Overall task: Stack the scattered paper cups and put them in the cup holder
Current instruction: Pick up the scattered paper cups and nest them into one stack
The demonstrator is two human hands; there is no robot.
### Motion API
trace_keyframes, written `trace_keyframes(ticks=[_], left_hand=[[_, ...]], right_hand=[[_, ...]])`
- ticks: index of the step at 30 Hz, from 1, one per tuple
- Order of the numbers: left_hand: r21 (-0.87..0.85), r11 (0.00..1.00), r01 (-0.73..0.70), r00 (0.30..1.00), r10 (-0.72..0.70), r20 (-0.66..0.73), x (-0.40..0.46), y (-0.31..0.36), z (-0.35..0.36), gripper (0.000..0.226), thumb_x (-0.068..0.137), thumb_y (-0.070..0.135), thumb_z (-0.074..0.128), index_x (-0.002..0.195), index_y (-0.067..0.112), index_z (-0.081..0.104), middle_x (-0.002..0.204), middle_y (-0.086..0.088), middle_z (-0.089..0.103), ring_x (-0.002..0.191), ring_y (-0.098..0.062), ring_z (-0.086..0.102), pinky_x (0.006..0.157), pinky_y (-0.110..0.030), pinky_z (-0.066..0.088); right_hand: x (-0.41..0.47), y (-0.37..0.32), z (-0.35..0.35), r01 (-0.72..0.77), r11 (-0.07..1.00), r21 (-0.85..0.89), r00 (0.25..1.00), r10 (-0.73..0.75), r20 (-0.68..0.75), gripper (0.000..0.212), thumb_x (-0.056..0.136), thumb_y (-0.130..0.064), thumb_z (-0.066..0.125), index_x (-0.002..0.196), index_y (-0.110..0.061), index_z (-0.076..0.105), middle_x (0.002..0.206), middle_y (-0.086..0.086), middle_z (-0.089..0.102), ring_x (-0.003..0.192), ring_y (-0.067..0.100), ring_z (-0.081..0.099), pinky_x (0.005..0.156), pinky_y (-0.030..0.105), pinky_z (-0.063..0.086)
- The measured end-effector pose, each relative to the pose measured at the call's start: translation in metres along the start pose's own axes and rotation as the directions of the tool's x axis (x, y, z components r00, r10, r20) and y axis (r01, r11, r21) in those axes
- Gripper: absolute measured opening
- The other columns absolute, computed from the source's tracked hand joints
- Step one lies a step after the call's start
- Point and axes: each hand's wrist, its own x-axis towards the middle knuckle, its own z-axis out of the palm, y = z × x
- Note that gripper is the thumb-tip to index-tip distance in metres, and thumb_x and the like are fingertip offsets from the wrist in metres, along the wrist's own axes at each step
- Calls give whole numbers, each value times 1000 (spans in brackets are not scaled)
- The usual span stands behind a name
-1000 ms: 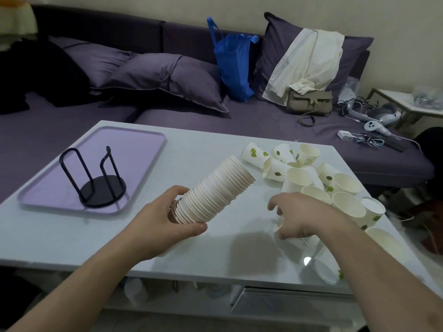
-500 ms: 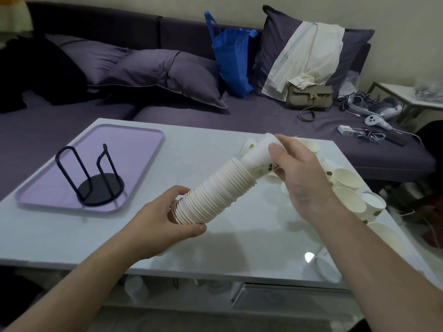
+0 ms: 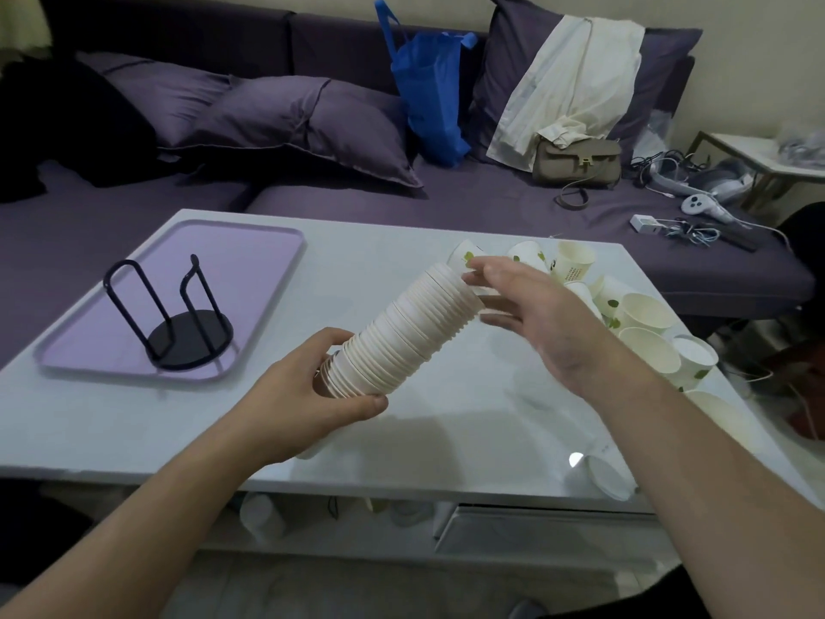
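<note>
My left hand [image 3: 312, 395] grips the lower end of a long stack of white paper cups [image 3: 402, 332], held tilted up to the right above the table. At the stack's upper end my right hand [image 3: 531, 314] has its fingers spread, touching the rim, with nothing in it. Several loose paper cups [image 3: 643, 310] with green leaf prints lie scattered on the table's right side, some partly hidden behind my right hand. The black wire cup holder [image 3: 178, 323] stands empty on a lilac tray [image 3: 250, 261] at the left.
The white table [image 3: 134, 417] has its front edge near me. One more cup [image 3: 607, 478] lies by that edge at the right. A purple sofa with pillows, a blue bag [image 3: 431, 91] and a handbag stands behind the table.
My right hand picked a cup from the pile, pushed it onto the top of the stack, and has now opened its fingers at the stack's end. The left hand stayed in place.
</note>
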Motion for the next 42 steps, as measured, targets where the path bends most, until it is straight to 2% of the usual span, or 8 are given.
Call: trace_keyframes(ticks=[6, 12, 19, 26, 33, 36, 39, 42], left_hand=[[5, 1000, -7, 1000, 7, 5, -1, 3, 1, 58, 73, 46, 96, 118, 54, 60, 101, 16, 76, 86, -12, 76, 84, -49, 67], [32, 999, -5, 1000, 4, 6, -3, 8, 5, 59, 74, 47, 95, 120, 52, 59, 102, 14, 76, 87, -7, 75, 86, -40, 65], [58, 998, -21, 999, 19, 30, -9, 16, 13, 66, 75, 45, 94, 130, 45, 56, 110, 11, 73, 96, -13, 74, 86, -39, 64], [72, 997, -32, 999, 29, 40, -13, 24, 21, 65, 77, 42, 94, 131, 43, 56, 110, 11, 72, 95, -14, 73, 79, -30, 60], [78, 996, -41, 998, 37, 47, -15, 26, 25, 64, 77, 41, 94, 129, 43, 57, 110, 11, 72, 94, -12, 73, 78, -28, 60], [88, 995, -40, 998, 35, 50, -15, 24, 24, 63, 78, 41, 94, 129, 44, 56, 110, 10, 73, 94, -13, 73, 78, -28, 60], [89, 995, -34, 999, 31, 43, -14, 21, 22, 61, 77, 42, 94, 125, 48, 57, 109, 10, 74, 93, -11, 74, 79, -29, 61], [77, 997, -14, 999, 12, 31, -12, 16, 17, 59, 74, 43, 96, 121, 49, 60, 106, 12, 76, 90, -8, 75, 84, -37, 64]], right_hand=[[-8, -6, -47, -241, 853, -462, 963, 150, -225, 30, 95, -30, 56, 92, -5, 74, 93, 16, 80, 75, 29, 77, 71, 42, 56], [-39, -11, -61, -332, 263, -906, 918, 311, -246, 37, 91, -53, 70, 97, -16, 74, 97, 2, 74, 85, 20, 68, 75, 34, 54], [-65, -10, -70, -269, 23, -963, 865, 444, -231, 72, 70, -65, 86, 123, -23, 63, 103, -5, 70, 94, 17, 67, 91, 40, 59], [-74, 4, -73, -286, 70, -956, 843, 492, -216, 85, 68, -53, 93, 138, -23, 56, 123, -1, 68, 108, 26, 65, 96, 44, 58], [-72, 8, -70, -232, 143, -962, 903, 400, -158, 67, 80, -28, 82, 141, -23, 54, 110, -1, 65, 95, 21, 66, 87, 41, 62], [-65, 13, -75, -240, 324, -915, 939, 318, -133, 57, 89, -14, 71, 142, -30, 55, 112, -6, 62, 99, 18, 65, 85, 37, 59], [-58, 11, -76, -164, 545, -823, 986, 119, -117, 26, 96, -13, 70, 113, -32, 69, 106, -11, 68, 100, 15, 68, 82, 28, 54], [-51, 7, -70, 2, 732, -681, 976, -150, -158, 20, 97, -9, 71, 95, -29, 73, 88, -14, 72, 82, 4, 68, 77, 19, 52]])
